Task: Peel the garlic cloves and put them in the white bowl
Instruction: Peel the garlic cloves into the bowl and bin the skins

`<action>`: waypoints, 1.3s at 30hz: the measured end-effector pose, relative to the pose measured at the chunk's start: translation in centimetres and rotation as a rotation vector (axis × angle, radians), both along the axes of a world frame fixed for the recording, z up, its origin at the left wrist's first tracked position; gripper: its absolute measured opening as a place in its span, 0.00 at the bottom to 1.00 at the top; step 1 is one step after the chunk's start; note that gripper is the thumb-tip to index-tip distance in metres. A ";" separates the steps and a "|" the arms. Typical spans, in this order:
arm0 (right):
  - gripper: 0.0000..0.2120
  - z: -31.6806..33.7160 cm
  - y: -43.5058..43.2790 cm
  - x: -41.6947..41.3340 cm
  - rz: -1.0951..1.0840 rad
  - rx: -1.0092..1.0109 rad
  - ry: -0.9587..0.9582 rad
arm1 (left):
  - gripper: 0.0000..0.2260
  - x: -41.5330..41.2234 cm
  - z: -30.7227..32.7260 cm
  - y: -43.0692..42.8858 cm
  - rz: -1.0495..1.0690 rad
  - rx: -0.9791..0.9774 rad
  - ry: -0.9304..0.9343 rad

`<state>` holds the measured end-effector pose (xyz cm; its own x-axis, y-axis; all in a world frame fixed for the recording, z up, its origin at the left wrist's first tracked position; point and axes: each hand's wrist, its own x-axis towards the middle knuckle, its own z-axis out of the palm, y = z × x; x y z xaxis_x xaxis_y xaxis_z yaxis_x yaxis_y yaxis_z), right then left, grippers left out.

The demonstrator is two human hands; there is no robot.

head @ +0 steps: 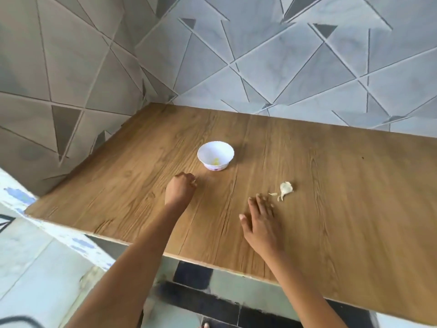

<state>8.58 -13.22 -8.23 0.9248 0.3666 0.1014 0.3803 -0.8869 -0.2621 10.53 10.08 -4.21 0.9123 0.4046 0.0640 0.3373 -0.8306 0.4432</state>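
Grey triangle tiles (307, 67) stand behind the wooden table (343, 197), where the garlic (286, 188) lies just past the flat, empty right hand (260, 221), at its one o'clock, and the white bowl (205, 151) sits between one and two o'clock from the left hand (181, 190). That left hand is curled up, and I cannot tell if it holds anything. I think the garlic is very light and firm, with thin papery skin that tears, so pinch its fat middle gently.
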 end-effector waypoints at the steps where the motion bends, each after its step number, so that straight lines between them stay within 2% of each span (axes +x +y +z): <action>1: 0.36 -0.2 0.0 0.1 -0.020 0.017 0.000 | 0.09 0.4 -0.1 0.4 -0.024 0.016 0.017; 4: 0.34 -0.4 0.2 0.1 -0.058 0.006 -0.026 | 0.08 1.4 0.3 1.4 -0.057 -0.031 -0.007; 6: 0.33 -0.5 0.1 0.1 -0.067 -0.007 -0.034 | 0.07 2.5 1.5 1.6 -0.047 -0.107 -0.123; 9: 0.40 -0.5 0.0 -0.1 -0.063 0.016 -0.023 | 0.07 5.3 4.0 1.0 -0.110 -0.126 -0.238; 11: 0.39 -0.3 0.0 -0.2 -0.089 0.006 -0.030 | 0.08 7.9 5.0 0.0 -0.198 -0.040 -0.145; 15: 0.31 0.0 0.2 -0.6 -0.120 -0.016 -0.021 | 0.12 11.6 5.0 -1.3 -0.256 0.197 0.219; 19: 0.27 0.0 -0.2 -0.8 -0.106 0.082 -0.003 | 0.12 12.8 4.2 -1.0 -0.345 0.272 0.316; 21: 0.26 0.2 -0.9 -1.0 -0.133 0.183 0.012 | 0.11 12.7 4.5 -0.8 -0.319 0.218 0.266; 23: 0.25 0.3 -2.0 -1.5 -0.210 0.233 -0.013 | 0.10 11.5 5.4 -2.1 -0.301 0.141 0.111; 26: 0.25 0.1 -4.1 -1.9 -0.298 0.161 -0.060 | 0.08 8.4 6.2 -7.0 -0.484 0.035 -0.086; 28: 0.30 0.2 -5.0 -1.9 -0.340 0.094 -0.033 | 0.07 6.9 5.2 -10.6 -0.610 0.001 -0.072; 31: 0.35 0.4 -5.2 -2.0 -0.329 0.088 0.009 | 0.08 6.0 2.3 -14.4 -0.611 0.021 -0.014; 34: 0.34 0.2 -5.2 -2.2 -0.329 0.126 0.004 | 0.08 5.4 0.1 -15.6 -0.558 0.046 0.004; 39: 0.29 -0.1 -5.4 -2.1 -0.331 0.160 -0.016 | 0.08 5.0 -0.6 -15.6 -0.604 0.074 -0.060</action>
